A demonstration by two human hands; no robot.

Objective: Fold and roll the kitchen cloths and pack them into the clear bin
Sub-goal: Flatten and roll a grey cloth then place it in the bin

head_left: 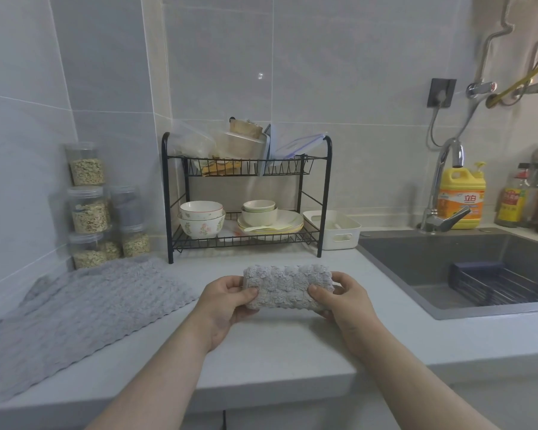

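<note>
on white counter (pixel 277 346), big grey cloth (pixel 84 315) lies flat at left, not yet folded. rolled cloth (pixel 287 287) held near counter middle, in front of dish rack (pixel 246 193). left hand (pixel 227 302) and right hand (pixel 342 302) curl round its two ends, thumbs on front. cloth looks soft, light, fluffy; roll may spring open, so grip both ends.

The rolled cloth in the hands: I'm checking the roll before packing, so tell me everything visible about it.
The rolled cloth is pale grey, with a fluffy, tufted pile like microfibre. It forms a compact, thick roll lying horizontally. The left hand grips its left end and the right hand its right end, thumbs on the near face. It sits over the white counter; whether it rests there is unclear.
</note>
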